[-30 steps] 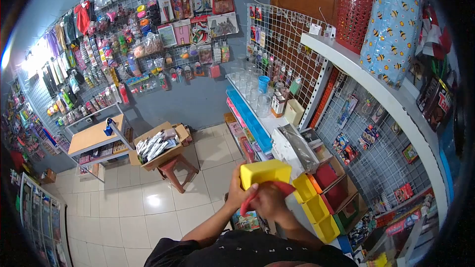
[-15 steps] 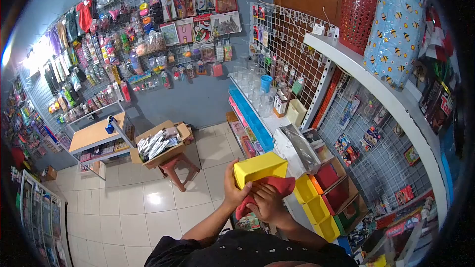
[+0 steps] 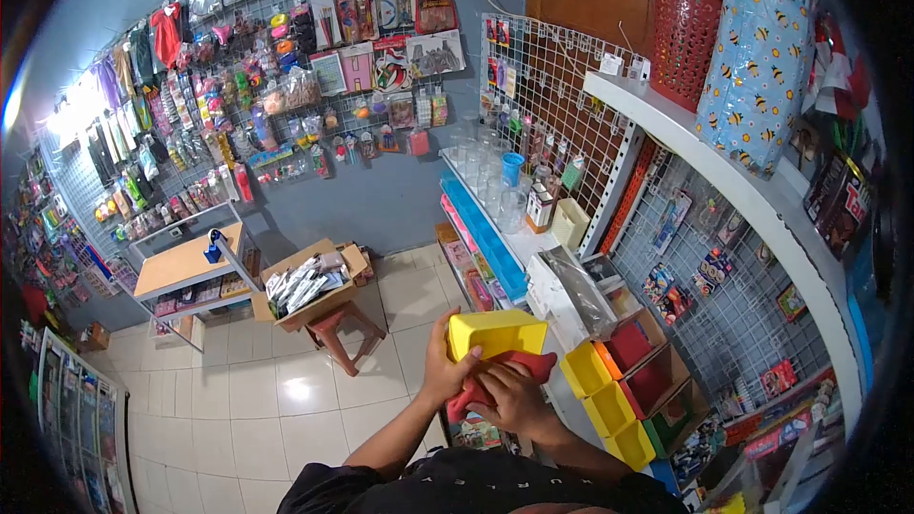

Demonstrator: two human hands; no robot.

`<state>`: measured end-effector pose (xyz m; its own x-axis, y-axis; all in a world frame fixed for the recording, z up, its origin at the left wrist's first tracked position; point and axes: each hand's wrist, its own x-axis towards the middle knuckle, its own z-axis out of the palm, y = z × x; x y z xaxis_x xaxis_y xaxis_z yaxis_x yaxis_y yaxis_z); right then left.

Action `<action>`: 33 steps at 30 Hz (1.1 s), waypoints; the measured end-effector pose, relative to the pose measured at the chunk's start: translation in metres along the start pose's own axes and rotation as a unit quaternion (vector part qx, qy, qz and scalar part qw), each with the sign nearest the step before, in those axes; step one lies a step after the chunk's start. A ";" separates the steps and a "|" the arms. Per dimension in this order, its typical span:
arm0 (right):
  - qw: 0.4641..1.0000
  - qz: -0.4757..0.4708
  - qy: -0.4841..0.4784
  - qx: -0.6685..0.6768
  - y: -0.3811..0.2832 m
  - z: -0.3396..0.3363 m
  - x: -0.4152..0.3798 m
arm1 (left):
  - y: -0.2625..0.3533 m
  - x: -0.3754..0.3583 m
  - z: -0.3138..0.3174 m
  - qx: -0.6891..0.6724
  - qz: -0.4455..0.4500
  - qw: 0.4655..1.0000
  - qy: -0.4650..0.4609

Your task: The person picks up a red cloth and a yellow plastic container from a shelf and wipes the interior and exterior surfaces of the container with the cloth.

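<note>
A yellow plastic bin [image 3: 490, 328] is held up in front of me, tilted with its opening toward my body. My left hand [image 3: 447, 366] grips its left end, thumb over the near edge. In my right hand [image 3: 514, 395] a red cloth [image 3: 535, 365] is bunched and pressed against the bin's near side; the fingertips are partly buried in its folds. Several similar yellow bins [image 3: 609, 409] stand in a row on the shelf to the right of my hands.
Red and green compartments [image 3: 647, 390] adjoin the yellow bins. A plastic-wrapped white box [image 3: 566, 295], blue trays [image 3: 486, 243] and glass jars [image 3: 486, 167] line the shelf. An open carton [image 3: 309, 281] sits on a stool [image 3: 347, 333] at left. A high white shelf [image 3: 724, 148] juts out on the right.
The yellow bin has turned and dropped slightly toward me, its near side tipping. My right hand with the red cloth has shifted a little left along it.
</note>
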<state>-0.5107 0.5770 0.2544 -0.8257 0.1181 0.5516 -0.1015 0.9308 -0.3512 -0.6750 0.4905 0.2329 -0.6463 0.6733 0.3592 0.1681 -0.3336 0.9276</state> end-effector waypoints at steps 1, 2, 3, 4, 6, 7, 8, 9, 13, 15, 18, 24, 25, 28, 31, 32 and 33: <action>1.000 -0.003 -0.003 -0.025 0.003 -0.002 -0.002 | 0.006 0.003 -0.005 0.009 -0.029 0.999 -0.012; 0.999 -0.006 -0.005 -0.050 0.006 -0.003 -0.005 | 0.015 0.010 -0.010 0.035 -0.044 0.998 -0.026; 0.998 0.012 -0.028 -0.046 0.017 0.002 -0.012 | 0.024 0.018 -0.015 0.059 -0.059 0.996 -0.040; 0.997 0.014 -0.036 -0.063 0.023 0.003 -0.016 | 0.030 0.021 -0.021 0.083 -0.074 0.992 -0.051; 0.994 0.011 -0.052 -0.098 0.033 0.003 -0.020 | 0.015 0.025 -0.030 0.101 -0.119 0.985 -0.074; 0.994 0.024 -0.071 -0.077 0.040 0.008 -0.023 | 0.016 0.029 -0.030 0.093 -0.156 0.980 -0.080; 0.996 0.040 -0.044 -0.069 0.042 0.012 -0.025 | 0.017 0.030 -0.031 0.086 -0.193 0.974 -0.086; 0.996 0.056 -0.016 -0.062 0.042 0.016 -0.027 | 0.020 0.029 -0.031 0.003 -0.232 0.969 -0.082; 0.994 0.106 0.032 -0.005 0.043 0.026 -0.029 | -0.002 0.017 -0.015 -0.084 -0.207 0.966 -0.128; 0.993 0.082 0.084 0.030 0.031 0.031 -0.026 | -0.011 -0.002 0.010 -0.032 -0.161 0.977 -0.134; 0.992 0.108 0.014 0.066 0.025 0.036 -0.034 | -0.036 -0.016 0.027 -0.146 -0.177 0.972 -0.056; 0.938 0.221 -0.047 0.262 0.034 0.029 -0.052 | -0.056 -0.013 0.018 -0.162 -0.204 0.965 -0.025; 0.924 0.213 -0.022 0.317 0.038 0.026 -0.053 | -0.060 -0.010 0.014 -0.163 -0.214 0.963 -0.004; 0.806 0.269 0.133 0.510 0.072 0.032 -0.073 | -0.057 -0.001 -0.002 -0.136 -0.148 0.978 0.052; 0.635 0.294 0.245 0.671 0.089 0.000 -0.067 | -0.035 0.004 -0.014 -0.044 -0.099 0.993 0.055; 0.589 0.293 0.291 0.695 0.086 -0.015 -0.059 | -0.033 0.003 -0.018 -0.027 -0.080 0.995 0.057; 0.593 0.259 0.318 0.693 0.079 -0.029 -0.049 | -0.036 0.004 -0.021 -0.021 -0.079 0.995 0.059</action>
<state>-0.4626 0.6545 0.2215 -0.6134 0.7809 0.1178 -0.6480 -0.4125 -0.6403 -0.6993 0.4915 0.1989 -0.7452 0.6385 0.1925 0.0282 -0.2583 0.9657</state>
